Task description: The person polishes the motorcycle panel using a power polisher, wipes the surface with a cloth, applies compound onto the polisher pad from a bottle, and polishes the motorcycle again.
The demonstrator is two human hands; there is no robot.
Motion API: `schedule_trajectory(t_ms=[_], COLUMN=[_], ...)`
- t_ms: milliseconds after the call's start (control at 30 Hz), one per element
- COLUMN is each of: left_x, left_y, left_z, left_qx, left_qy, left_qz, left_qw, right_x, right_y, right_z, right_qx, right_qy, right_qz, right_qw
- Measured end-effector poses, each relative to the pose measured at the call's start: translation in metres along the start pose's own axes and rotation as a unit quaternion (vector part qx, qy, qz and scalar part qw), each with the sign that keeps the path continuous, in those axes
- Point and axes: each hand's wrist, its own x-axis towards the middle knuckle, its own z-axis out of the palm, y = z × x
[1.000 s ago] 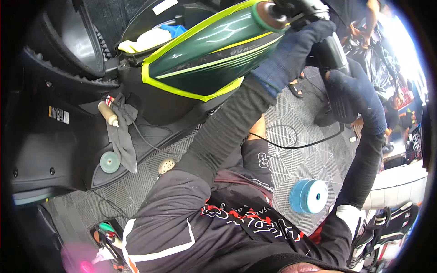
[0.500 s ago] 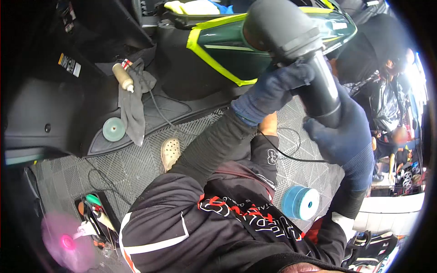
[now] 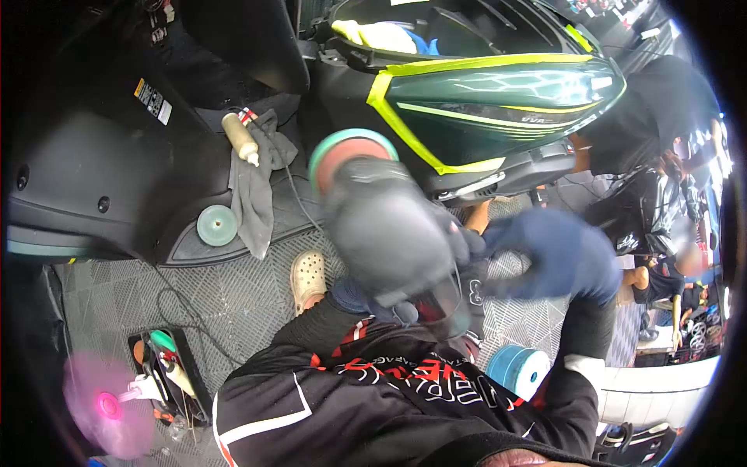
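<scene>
My left hand (image 3: 369, 303), in a navy glove, is closed around a black polisher (image 3: 389, 226) in front of my lap. The tool is smeared by motion, and its red and green pad (image 3: 354, 156) points up and left. To the right, my right hand (image 3: 556, 253) is off the tool, also gloved and blurred, its thumb and fingers apart with nothing seen between them. Above the hands is a glossy green panel (image 3: 498, 93) edged with yellow-green tape (image 3: 405, 124); the pad is clear of it.
A cream bottle (image 3: 240, 138) lies on a grey cloth (image 3: 261, 194), near a round green pad (image 3: 217, 226). Lower left are a pink fan (image 3: 109, 405) and a tool tray (image 3: 191, 366). A blue roll (image 3: 517, 372) stands right of my lap. Another person (image 3: 661, 101) is upper right.
The polisher has come away from the green panel, down and left toward my lap. My right hand has let go of it. The view has shifted, showing more of the panel.
</scene>
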Motion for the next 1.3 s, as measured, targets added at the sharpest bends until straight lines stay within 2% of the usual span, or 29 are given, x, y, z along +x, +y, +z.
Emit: schedule_trajectory(t_ms=[33,67,100,133,167,200,233,300,333,367,400,433,500,633,700,767,833,900,967,1033,1100,1133,1167,1233,1267,1300], left_x=[0.005,0.007,-0.029,-0.026,-0.010,0.012,0.020,0.006,-0.001,-0.009,-0.016,-0.022,-0.037,-0.089,-0.099,-0.098,-0.103,-0.113,-0.119,-0.117,-0.115,-0.110,-0.109,-0.106,-0.104,-0.102], left_y=[0.002,0.004,-0.010,0.008,0.030,0.038,0.040,0.006,-0.010,-0.026,-0.039,-0.051,-0.073,-0.116,-0.127,-0.133,-0.139,-0.147,-0.157,-0.158,-0.158,-0.156,-0.156,-0.156,-0.155,-0.152], left_z=[0.002,0.004,-0.003,0.012,0.029,0.044,0.049,0.055,0.059,0.062,0.064,0.066,0.070,0.068,0.068,0.066,0.063,0.059,0.052,0.048,0.046,0.047,0.048,0.050,0.050,0.050], left_qx=[-0.028,-0.056,-0.079,-0.013,0.052,0.185,0.345,0.401,0.403,0.411,0.417,0.419,0.433,0.425,0.424,0.412,0.394,0.393,0.383,0.375,0.362,0.360,0.359,0.365,0.366,0.358], left_qy=[-0.076,-0.150,-0.180,-0.125,-0.066,-0.040,-0.115,-0.162,-0.162,-0.196,-0.230,-0.233,-0.289,-0.334,-0.397,-0.402,-0.390,-0.376,-0.375,-0.381,-0.367,-0.370,-0.377,-0.384,-0.397,-0.388], left_qz=[0.017,0.034,-0.072,-0.225,-0.371,-0.353,-0.415,-0.440,-0.441,-0.497,-0.549,-0.547,-0.597,-0.603,-0.595,-0.597,-0.588,-0.573,-0.589,-0.576,-0.600,-0.606,-0.605,-0.615,-0.612,-0.627], left_qw=[0.997,0.987,0.978,0.966,0.925,0.916,0.834,0.787,0.785,0.739,0.687,0.686,0.610,0.587,0.555,0.558,0.589,0.613,0.606,0.618,0.612,0.605,0.602,0.583,0.578,0.574], right_x=[0.008,0.021,0.037,0.061,0.084,0.109,0.126,0.164,0.183,0.204,0.220,0.230,0.231,0.163,0.106,0.039,-0.034,-0.108,-0.162,-0.188,-0.180,-0.162,-0.144,-0.018,0.045,0.068], right_y=[0.010,0.011,0.012,0.020,0.027,0.030,0.032,0.037,0.041,0.050,0.062,0.068,0.083,0.107,0.118,0.128,0.139,0.145,0.141,0.136,0.146,0.160,0.199,0.153,0.130,0.113], right_z=[-0.013,-0.023,-0.036,-0.062,-0.083,-0.080,-0.073,-0.102,-0.110,-0.114,-0.115,-0.117,-0.126,-0.170,-0.195,-0.214,-0.221,-0.211,-0.187,-0.156,-0.126,-0.111,-0.092,-0.052,-0.033,0.002], right_qx=[-0.056,0.016,0.087,0.038,-0.013,-0.107,-0.197,-0.228,-0.244,-0.266,-0.294,-0.315,-0.339,-0.357,-0.378,-0.416,-0.462,-0.512,-0.565,-0.622,-0.688,-0.702,-0.670,-0.514,-0.414,-0.344], right_qy=[0.011,0.113,0.213,0.264,0.315,0.448,0.566,0.459,0.395,0.344,0.309,0.298,0.336,0.485,0.545,0.593,0.629,0.650,0.658,0.644,0.588,0.560,0.560,0.537,0.518,0.504], right_qz=[-0.055,-0.006,0.042,0.010,-0.022,-0.085,-0.144,-0.083,-0.040,-0.006,0.016,0.026,0.034,0.021,0.028,0.046,0.071,0.105,0.130,0.161,0.207,0.219,0.172,0.059,0.014,0.072], right_qw=[0.997,0.993,0.972,0.964,0.949,0.883,0.787,0.855,0.885,0.900,0.904,0.900,0.878,0.798,0.748,0.688,0.621,0.551,0.480,0.415,0.372,0.382,0.456,0.666,0.748,0.789])
